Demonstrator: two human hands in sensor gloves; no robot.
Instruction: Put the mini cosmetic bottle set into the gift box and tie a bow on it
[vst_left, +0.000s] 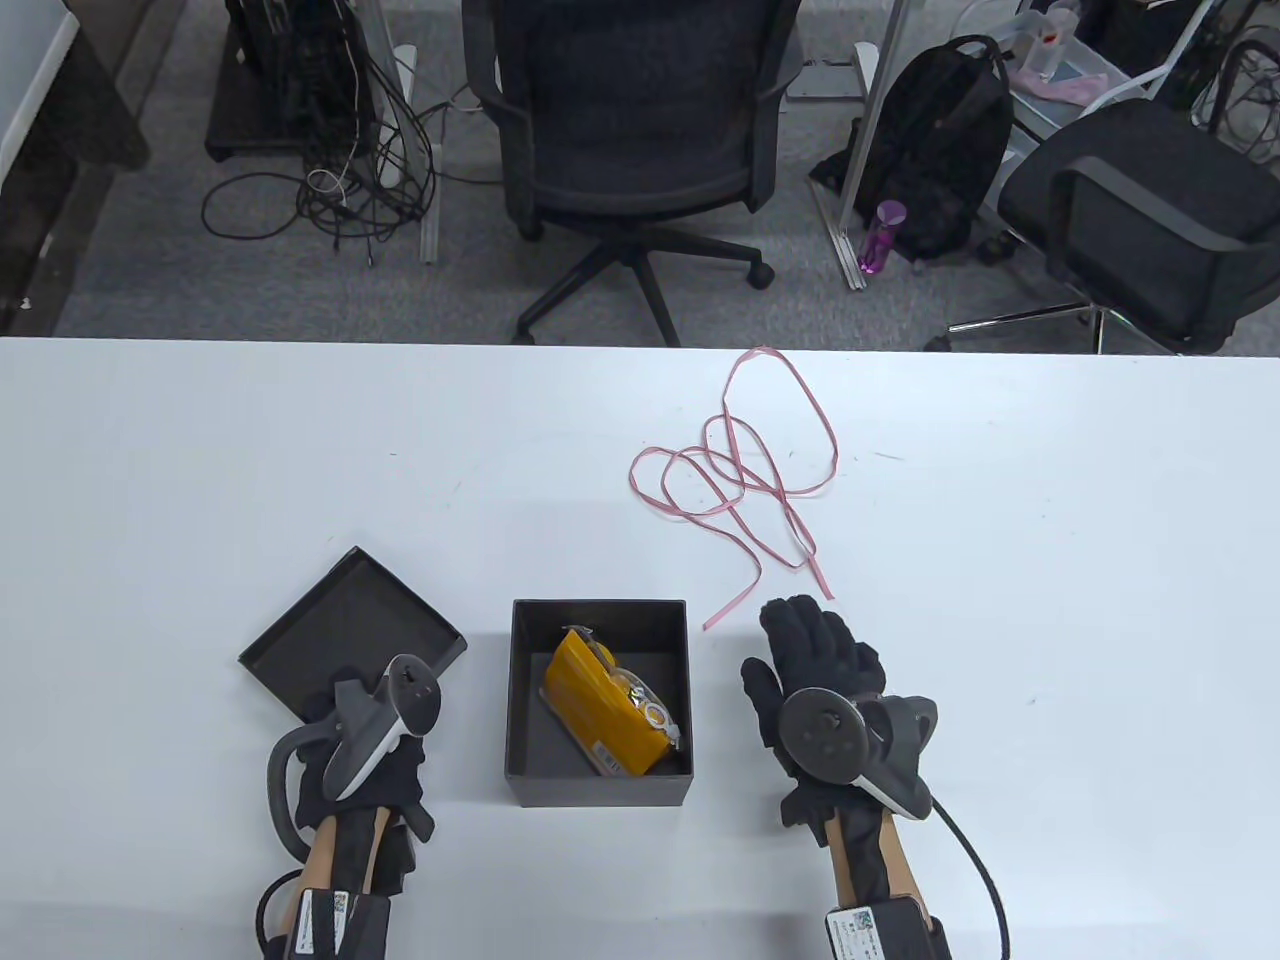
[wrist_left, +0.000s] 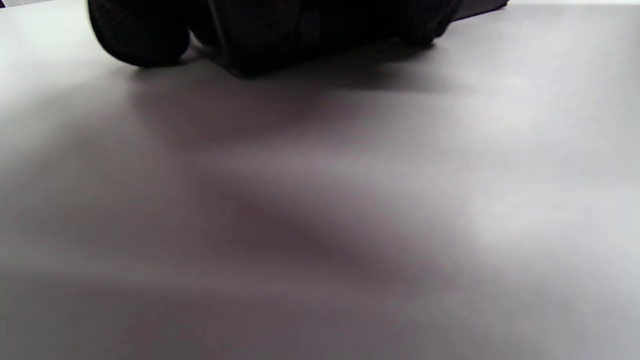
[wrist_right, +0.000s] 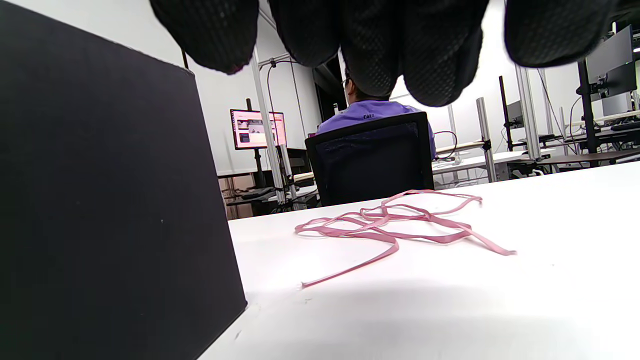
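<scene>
table view: the yellow bottle set (vst_left: 612, 715) lies tilted in my open gift box (vst_left: 598, 700), near the surface's (vst_left: 200, 480) front edge. the lid (vst_left: 345, 630) sits just left of the box. my left hand (vst_left: 370, 760) is at the lid's near corner; whether its fingers grip anything i cannot tell. my right hand (vst_left: 815, 680) lies flat beside the box, fingers straight, holding nothing. the pink ribbon (vst_left: 745, 470) coils loose beyond it.

left wrist view: only blurred dark glove over bare surface.

right wrist view: my fingertips (wrist_right: 370, 55) hang free, the box wall to their left. that tangled ribbon could knot when pulled, and the propped-up set might keep the lid from seating.
</scene>
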